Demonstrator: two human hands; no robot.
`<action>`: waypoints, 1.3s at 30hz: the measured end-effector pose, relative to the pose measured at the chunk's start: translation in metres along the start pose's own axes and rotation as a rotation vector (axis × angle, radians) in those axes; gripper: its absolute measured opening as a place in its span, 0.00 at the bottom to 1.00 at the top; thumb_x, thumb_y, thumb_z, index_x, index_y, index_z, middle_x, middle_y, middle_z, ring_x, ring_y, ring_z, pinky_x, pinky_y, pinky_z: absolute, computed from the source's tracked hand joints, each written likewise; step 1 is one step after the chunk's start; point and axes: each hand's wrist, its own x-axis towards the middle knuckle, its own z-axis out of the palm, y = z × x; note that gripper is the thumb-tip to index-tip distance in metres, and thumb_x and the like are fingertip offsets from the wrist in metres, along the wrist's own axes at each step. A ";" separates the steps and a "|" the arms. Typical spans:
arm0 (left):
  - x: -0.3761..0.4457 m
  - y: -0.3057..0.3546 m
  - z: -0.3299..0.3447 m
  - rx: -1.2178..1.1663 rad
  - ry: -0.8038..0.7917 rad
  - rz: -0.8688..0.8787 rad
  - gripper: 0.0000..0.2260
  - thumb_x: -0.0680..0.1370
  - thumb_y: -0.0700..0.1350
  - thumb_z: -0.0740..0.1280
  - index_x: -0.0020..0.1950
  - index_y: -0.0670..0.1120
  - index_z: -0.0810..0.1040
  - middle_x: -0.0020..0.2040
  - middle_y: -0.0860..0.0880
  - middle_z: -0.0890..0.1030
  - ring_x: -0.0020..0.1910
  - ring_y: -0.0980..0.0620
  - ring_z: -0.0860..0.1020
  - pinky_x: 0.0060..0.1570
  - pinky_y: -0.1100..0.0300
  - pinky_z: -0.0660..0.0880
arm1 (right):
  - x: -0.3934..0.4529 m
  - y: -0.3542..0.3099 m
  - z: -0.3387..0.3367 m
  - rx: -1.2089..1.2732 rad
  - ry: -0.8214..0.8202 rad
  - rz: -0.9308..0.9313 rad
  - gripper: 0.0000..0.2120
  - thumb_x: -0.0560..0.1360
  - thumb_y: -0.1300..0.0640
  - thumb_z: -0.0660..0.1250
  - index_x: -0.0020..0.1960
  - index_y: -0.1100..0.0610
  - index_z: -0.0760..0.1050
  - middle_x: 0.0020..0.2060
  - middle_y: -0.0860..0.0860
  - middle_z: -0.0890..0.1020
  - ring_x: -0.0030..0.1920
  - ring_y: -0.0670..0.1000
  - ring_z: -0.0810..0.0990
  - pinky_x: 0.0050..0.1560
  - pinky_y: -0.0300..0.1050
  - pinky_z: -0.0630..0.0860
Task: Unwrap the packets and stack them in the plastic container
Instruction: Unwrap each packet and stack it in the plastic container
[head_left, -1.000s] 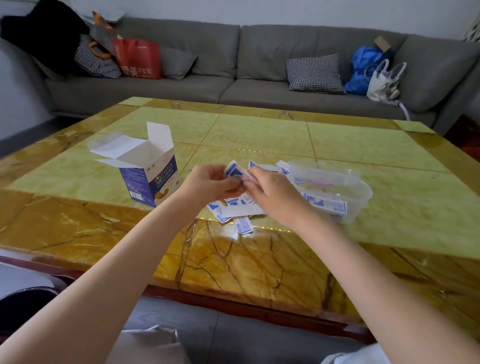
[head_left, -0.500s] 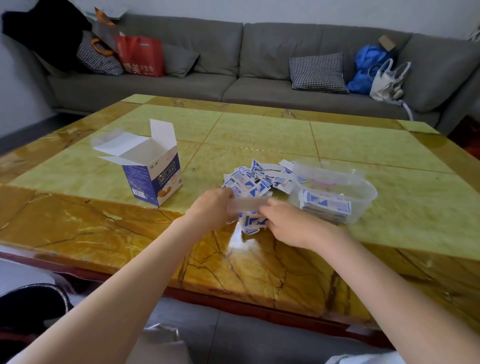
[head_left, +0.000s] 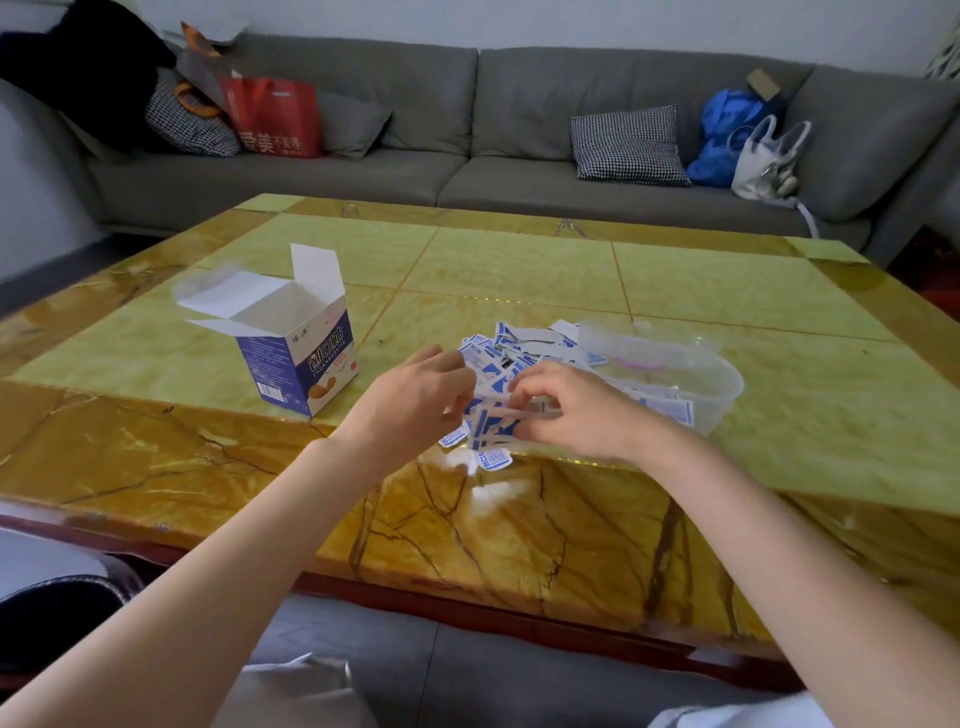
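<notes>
Both hands (head_left: 415, 402) (head_left: 576, 405) on one strip (head_left: 511, 411)

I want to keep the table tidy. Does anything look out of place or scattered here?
Yes. Loose blue-and-white wrappers lie in a heap on the table, left of the plastic container, not in it. One piece lies apart, nearer the table's front edge.

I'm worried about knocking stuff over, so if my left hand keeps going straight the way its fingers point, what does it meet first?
Most likely the heap of blue-and-white paper packets, just beyond the left hand fingertips. The clear plastic container lies farther right. Depth is hard to judge.
</notes>
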 end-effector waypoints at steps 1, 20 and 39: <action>0.001 0.002 0.000 -0.025 0.035 0.038 0.09 0.67 0.39 0.74 0.37 0.43 0.73 0.40 0.47 0.76 0.40 0.51 0.69 0.32 0.59 0.70 | 0.001 -0.001 0.002 0.049 -0.012 0.007 0.04 0.73 0.56 0.69 0.41 0.51 0.75 0.49 0.53 0.78 0.49 0.50 0.74 0.49 0.45 0.67; 0.023 0.003 0.018 -0.157 -0.425 -0.282 0.12 0.75 0.45 0.67 0.58 0.45 0.77 0.56 0.47 0.79 0.52 0.50 0.76 0.52 0.61 0.72 | -0.006 0.003 0.017 0.295 0.019 0.279 0.04 0.74 0.61 0.67 0.47 0.54 0.78 0.44 0.48 0.79 0.46 0.48 0.77 0.44 0.40 0.73; -0.010 -0.011 -0.010 -0.178 -0.605 -0.405 0.15 0.72 0.48 0.71 0.58 0.51 0.75 0.57 0.51 0.73 0.50 0.55 0.72 0.50 0.64 0.69 | 0.002 0.009 0.023 -0.504 0.362 -0.037 0.16 0.71 0.76 0.56 0.52 0.60 0.69 0.52 0.52 0.71 0.35 0.52 0.74 0.30 0.42 0.69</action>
